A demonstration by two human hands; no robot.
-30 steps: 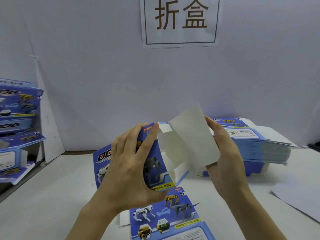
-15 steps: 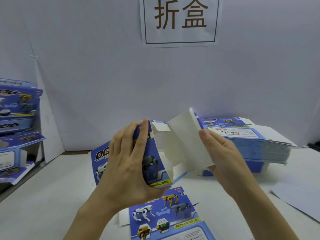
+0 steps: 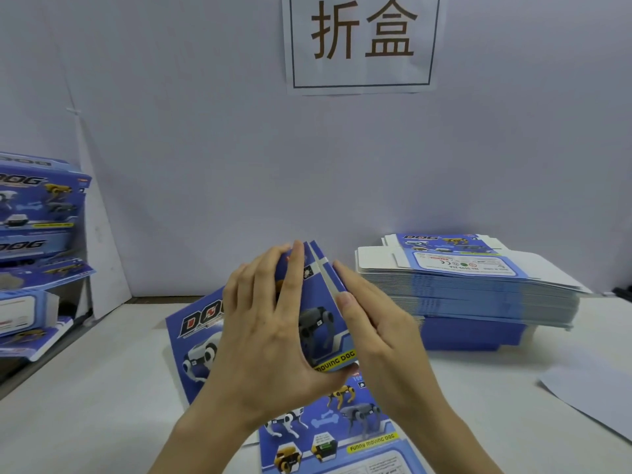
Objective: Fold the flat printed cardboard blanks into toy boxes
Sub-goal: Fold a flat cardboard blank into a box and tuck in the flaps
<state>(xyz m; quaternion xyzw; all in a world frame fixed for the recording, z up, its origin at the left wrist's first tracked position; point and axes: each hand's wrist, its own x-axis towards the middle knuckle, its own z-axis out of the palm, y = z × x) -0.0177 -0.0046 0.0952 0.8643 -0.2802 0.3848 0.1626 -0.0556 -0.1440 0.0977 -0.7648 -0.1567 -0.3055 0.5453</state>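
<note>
Your L hand grips the half-folded dog toy box; R hand, fingers straight, presses its side flap.

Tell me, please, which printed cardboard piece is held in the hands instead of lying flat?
The partly folded box gripped by the left hand and pressed by the right hand; the stack of blanks and the single blank lie flat.

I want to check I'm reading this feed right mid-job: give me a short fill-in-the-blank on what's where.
1. The left hand and right hand hold one box, printed mainly in ____.
2. The stack of flat blanks lies on the table to the ____ of the hands.
3. The finished boxes are piled at the ____ edge of the view.
Missing words: blue; right; left.
</note>
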